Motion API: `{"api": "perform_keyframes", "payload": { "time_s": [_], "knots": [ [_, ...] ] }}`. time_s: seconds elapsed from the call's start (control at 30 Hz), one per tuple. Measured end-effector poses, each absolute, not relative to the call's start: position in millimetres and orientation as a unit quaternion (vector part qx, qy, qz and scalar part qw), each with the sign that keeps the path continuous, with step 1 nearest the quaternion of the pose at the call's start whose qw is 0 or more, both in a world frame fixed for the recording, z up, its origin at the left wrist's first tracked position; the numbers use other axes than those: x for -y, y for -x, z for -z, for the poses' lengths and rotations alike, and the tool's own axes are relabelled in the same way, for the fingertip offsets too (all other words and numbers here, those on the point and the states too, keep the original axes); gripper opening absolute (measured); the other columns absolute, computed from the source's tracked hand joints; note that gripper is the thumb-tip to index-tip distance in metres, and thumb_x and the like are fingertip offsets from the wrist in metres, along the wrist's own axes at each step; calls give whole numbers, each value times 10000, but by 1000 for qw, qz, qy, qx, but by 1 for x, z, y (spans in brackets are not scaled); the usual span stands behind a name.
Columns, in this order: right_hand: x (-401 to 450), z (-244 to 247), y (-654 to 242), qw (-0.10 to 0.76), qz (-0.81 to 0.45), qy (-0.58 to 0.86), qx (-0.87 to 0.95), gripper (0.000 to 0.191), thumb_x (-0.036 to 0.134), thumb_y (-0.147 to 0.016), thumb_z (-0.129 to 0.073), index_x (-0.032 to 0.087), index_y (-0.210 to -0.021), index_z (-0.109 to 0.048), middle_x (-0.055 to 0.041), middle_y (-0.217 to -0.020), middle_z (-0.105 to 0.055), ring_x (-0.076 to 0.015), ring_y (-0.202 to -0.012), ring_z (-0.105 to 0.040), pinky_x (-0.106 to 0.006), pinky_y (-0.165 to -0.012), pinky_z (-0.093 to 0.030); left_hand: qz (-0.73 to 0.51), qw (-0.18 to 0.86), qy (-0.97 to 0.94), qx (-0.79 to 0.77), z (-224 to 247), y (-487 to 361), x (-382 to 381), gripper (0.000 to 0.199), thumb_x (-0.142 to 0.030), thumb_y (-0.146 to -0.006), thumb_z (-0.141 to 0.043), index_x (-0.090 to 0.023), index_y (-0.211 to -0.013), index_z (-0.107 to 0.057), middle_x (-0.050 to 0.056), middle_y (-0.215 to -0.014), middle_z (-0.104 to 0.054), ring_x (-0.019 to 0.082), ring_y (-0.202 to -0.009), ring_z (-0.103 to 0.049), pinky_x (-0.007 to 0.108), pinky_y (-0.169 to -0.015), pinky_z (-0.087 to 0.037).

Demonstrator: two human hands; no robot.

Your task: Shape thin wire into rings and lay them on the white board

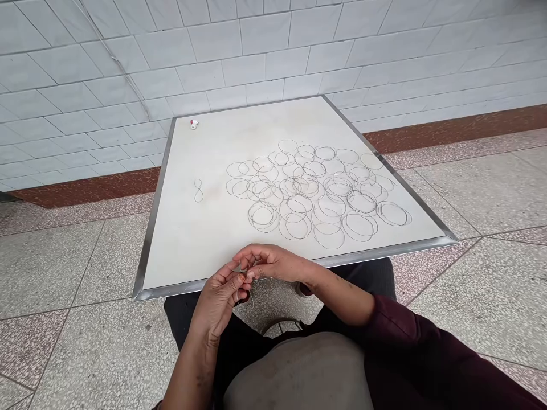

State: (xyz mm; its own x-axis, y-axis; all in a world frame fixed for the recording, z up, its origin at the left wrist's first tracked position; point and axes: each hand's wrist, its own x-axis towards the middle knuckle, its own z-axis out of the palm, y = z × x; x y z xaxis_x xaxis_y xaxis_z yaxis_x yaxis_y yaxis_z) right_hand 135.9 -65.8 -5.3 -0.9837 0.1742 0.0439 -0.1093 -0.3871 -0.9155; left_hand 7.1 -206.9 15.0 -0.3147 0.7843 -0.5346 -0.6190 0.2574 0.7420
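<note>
My left hand [220, 299] and my right hand [271, 263] meet just above the near edge of a white board [179, 250], pinching a thin wire between their fingertips. A small loop of that wire [244, 300] hangs below them. Many thin wire rings [328, 236] lie in an overlapping cluster across the right of the board, beyond my hands. A small wire figure-eight [198, 191] lies apart on the board's left side. Near the far left corner sits a tiny red-and-white object [194, 123], too small to identify.
The board has a metal frame [384, 165] and rests across my lap, over dark trousers and a grey apron [299, 373]. Beyond it stand a white tiled wall [256, 57] and a brown skirting band. Speckled stone tiles cover the floor [491, 296].
</note>
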Motion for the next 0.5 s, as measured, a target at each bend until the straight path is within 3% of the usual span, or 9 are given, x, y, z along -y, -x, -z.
{"api": "perform_keyframes", "payload": {
  "time_s": [0.5],
  "knots": [
    [67, 5, -133, 85, -841, 36, 533, 349, 265, -865, -744, 194, -1178, -606, -14, -997, -649, -101, -814, -642, -252, -746, -480, -617, 589, -52, -519, -14, -7, 207, 437, -282, -612, -925, -162, -1005, -778, 17, -722, -724, 73, -615, -628, 153, -582, -512]
  ]
}}
